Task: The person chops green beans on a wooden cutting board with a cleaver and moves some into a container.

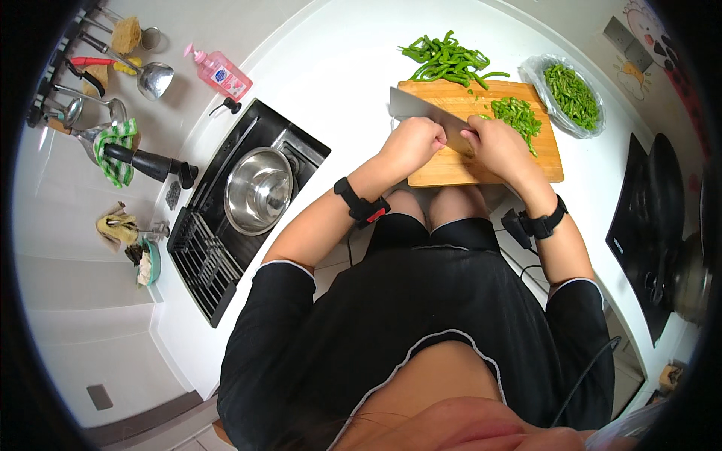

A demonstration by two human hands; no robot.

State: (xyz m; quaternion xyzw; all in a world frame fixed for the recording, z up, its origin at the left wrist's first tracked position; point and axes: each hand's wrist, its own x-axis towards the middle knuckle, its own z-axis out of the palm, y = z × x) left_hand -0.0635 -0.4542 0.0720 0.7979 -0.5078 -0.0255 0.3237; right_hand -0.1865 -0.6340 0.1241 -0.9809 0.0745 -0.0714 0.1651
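My right hand (499,147) grips a cleaver (416,107) at its near end, with the broad blade slanting up and left across the wooden cutting board (491,176). My left hand (414,146) has its fingers curled in beside the blade, at the board's left part; whether anything lies under those fingers is hidden. Chopped green peppers (516,113) lie in a pile on the board, beyond my right hand. Whole long green peppers (448,59) are heaped on the counter along the board's far edge. A bag-lined bowl (592,128) of cut green pieces (569,96) stands to the right.
At left, a steel basin (259,191) sits in the black sink (194,194), near a drain rack (206,259) and pink soap bottle (223,74). Utensils (155,80) hang on the left wall. A black cooktop (626,225) with a dark pan (665,186) is at right.
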